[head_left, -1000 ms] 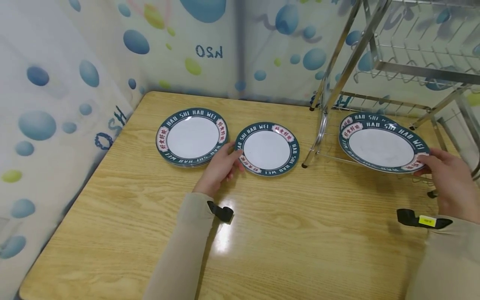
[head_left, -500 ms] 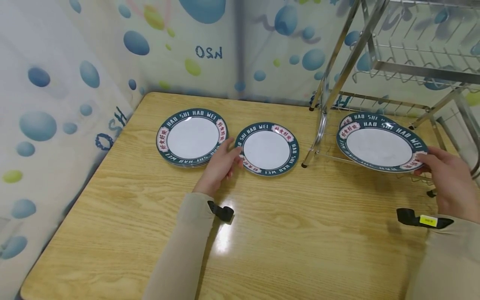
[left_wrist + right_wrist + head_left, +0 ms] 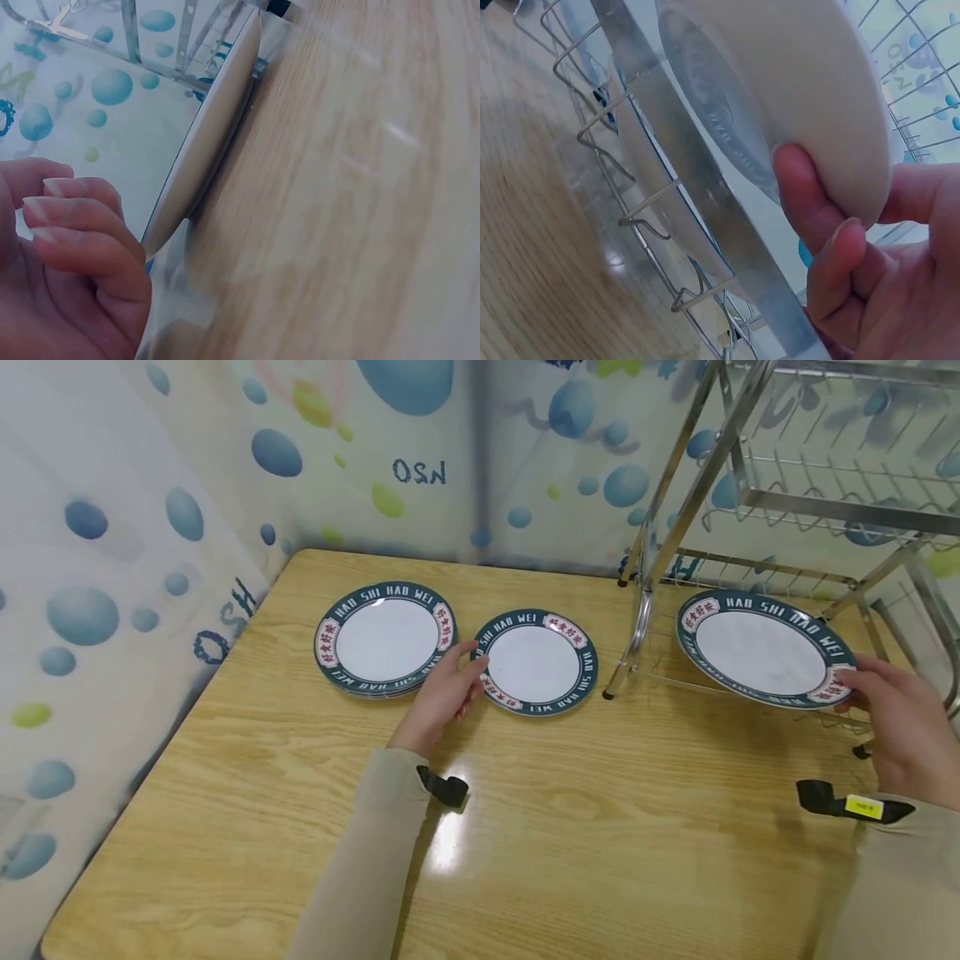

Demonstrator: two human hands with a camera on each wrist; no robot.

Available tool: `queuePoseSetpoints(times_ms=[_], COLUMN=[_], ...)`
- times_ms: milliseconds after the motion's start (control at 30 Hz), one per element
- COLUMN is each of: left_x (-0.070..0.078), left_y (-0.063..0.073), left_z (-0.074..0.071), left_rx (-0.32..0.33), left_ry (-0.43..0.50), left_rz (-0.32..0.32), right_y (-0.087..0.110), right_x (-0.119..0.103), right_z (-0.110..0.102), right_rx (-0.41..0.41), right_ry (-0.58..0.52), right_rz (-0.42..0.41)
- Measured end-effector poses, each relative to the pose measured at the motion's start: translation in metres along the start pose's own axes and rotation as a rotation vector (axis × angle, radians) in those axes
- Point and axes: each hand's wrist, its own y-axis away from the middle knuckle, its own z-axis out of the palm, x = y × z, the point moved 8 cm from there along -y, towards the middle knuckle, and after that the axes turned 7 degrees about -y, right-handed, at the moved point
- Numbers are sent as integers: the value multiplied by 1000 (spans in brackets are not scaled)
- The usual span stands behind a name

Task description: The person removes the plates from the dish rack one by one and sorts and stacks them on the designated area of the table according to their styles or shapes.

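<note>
"What's nearest?"

"Two beige sleeves (image 3: 363,852), one at the left and one at the right, each with a black strap (image 3: 446,787) at the wrist, above a wood-grained table (image 3: 585,827)."

"And past the cuffs?"

"At the right, the right hand (image 3: 911,722) pinches the rim of the held plate (image 3: 761,653) — thumb above, fingertips on the pale underside. More to the left, the left hand (image 3: 442,693) has its fingers loosely bent, with nothing seen between them."

"Is it touching anything?"

"It's right at the left rim of the middle plate (image 3: 534,662), which lies flat on the table. I can't tell whether skin meets rim."

"Where's the held plate, exactly?"

"Slightly tilted, at the near side of the rack (image 3: 847,508), across its lower tier. Whether the two touch, I can't tell."

"Other plates?"

"A stack of plates (image 3: 390,639) lies far left on the table, just beside the left hand, all with green lettered rims as far as I can see. The right wrist view also shows another plate (image 3: 651,157) behind the rack's wires."

"And farthest?"

"A pale wall covering (image 3: 360,452) with blue and lime dots, running behind everything"
</note>
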Motion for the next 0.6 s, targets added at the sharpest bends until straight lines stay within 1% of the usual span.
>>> queuePoseSetpoints(times_ms=[100,167,333,500,600], left_x=[2,5,11,16,19], left_y=[2,3,7,8,9], left_z=[1,3,7,10,12], left_rx=[-1,-5,-20,-45,-57], left_ry=[-2,0,18,33,36], left_rz=[2,15,41,49,55], right_y=[0,0,0,0,2], right_x=[-1,-1,-4,-7,-7], right_z=[-1,-2,0,2,3], right_rx=[-13,-24,-65,-88,-102], right_ry=[-145,-210,-267,-346,-370], right_rz=[-10,-24,-52,-50,-49])
